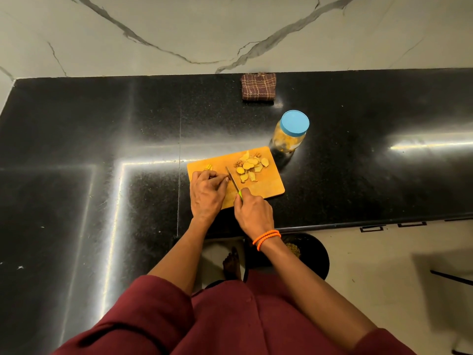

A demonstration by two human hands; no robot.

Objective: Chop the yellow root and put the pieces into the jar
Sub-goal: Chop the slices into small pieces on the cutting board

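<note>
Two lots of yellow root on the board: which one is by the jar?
The bigger heap of yellow root slices, right of the knife blade, nearest the blue-lidded jar. The small bit sits above the left hand.

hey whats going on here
A person is slicing yellow root on a wooden cutting board on a black counter. The right hand grips a green-handled knife, and the left hand holds the piece being cut. Cut slices lie piled on the board. The jar beside it, part filled, has its blue lid on.
</note>
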